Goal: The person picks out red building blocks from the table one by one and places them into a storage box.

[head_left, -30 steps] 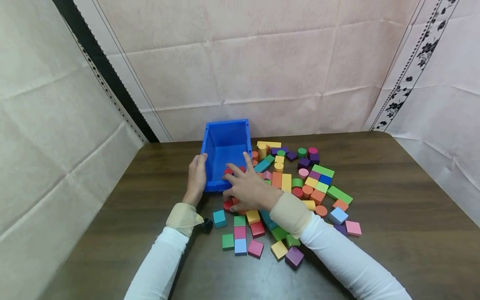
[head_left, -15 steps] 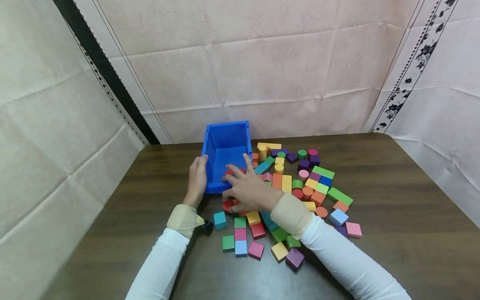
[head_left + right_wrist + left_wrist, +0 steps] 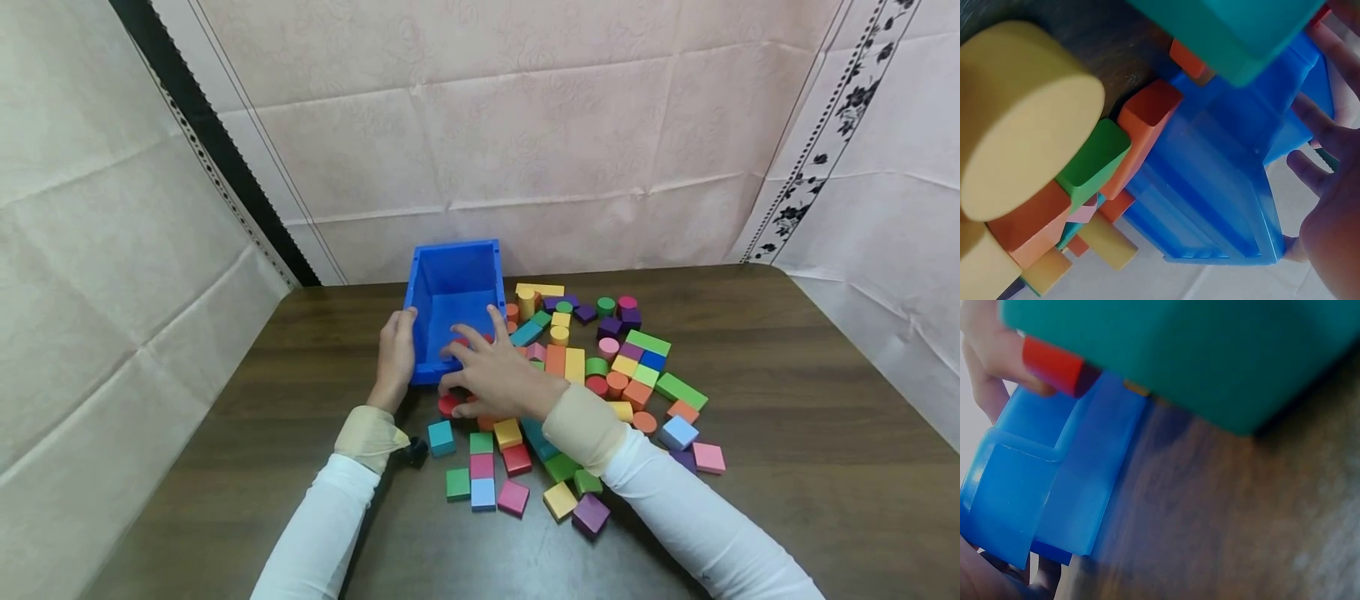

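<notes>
A blue plastic bin [image 3: 453, 287] stands at the back of the table, a few red blocks [image 3: 459, 342] lying near its front inside. My left hand [image 3: 392, 354] grips the bin's left wall, fingers mostly hidden outside. Over the bin's front right corner reaches my right hand [image 3: 498, 375]. Its thumb and index finger pinch a red cylinder block [image 3: 448, 406] just in front of the bin; the left wrist view also shows this red cylinder [image 3: 1054, 365] at the fingertips. The other right fingers are spread over the bin's opening.
Many coloured wooden blocks [image 3: 573, 367] lie to the bin's right and under the right forearm. A light-blue cube [image 3: 441, 437] sits in front of the bin, near the left wrist. A pale cloth [image 3: 480, 142] hangs behind the brown table [image 3: 787, 400].
My right thumb and index finger have shifted slightly left and up with the red cylinder. The left hand and the bin stay put.
</notes>
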A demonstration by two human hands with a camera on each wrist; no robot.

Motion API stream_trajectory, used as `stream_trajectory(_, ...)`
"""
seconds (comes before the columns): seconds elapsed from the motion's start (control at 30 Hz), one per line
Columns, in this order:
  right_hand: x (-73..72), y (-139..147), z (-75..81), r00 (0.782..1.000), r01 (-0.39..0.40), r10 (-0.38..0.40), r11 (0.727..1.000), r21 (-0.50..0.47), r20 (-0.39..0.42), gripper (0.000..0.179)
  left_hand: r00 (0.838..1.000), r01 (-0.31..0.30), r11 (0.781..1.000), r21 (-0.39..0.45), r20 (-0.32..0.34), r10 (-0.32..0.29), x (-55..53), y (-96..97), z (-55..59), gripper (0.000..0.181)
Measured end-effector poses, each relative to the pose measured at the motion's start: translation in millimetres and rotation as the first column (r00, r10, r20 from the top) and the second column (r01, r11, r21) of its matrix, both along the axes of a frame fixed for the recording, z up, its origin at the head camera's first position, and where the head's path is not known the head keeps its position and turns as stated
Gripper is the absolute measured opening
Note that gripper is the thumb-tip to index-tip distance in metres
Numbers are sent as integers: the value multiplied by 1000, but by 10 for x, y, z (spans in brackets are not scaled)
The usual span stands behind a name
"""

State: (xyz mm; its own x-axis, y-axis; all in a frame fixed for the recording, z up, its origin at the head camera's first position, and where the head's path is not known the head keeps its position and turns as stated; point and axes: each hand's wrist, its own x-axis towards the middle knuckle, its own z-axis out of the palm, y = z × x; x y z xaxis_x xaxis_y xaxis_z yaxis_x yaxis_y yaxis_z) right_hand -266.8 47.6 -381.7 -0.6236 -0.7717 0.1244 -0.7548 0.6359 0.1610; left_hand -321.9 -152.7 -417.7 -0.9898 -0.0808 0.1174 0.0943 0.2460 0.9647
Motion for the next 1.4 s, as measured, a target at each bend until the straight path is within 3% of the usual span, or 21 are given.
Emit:
stream_trajectory(0.53, 18, 10, 14, 1000, -12, 12, 987, -158, -5, 41, 1000, -10, 1000, -3, -8, 10, -16, -2, -6, 69)
stream_trajectory(0.87, -19, -21, 34, 999, 3, 7, 971, -240, 42, 42, 1000, -14, 1000, 12, -13, 14, -1, -46, -27, 70)
stream_trajectory(1.07, 5, 44, 9, 998, 8, 8, 966, -260, 62, 42, 1000, 7, 1000, 22, 26, -8, 26, 8, -59, 69)
stream_trajectory(1.4, -18, 29, 43, 998, -3, 21, 959, -283, 59, 43, 1000, -19, 999, 27, -21, 20, -9, -2, -14, 64)
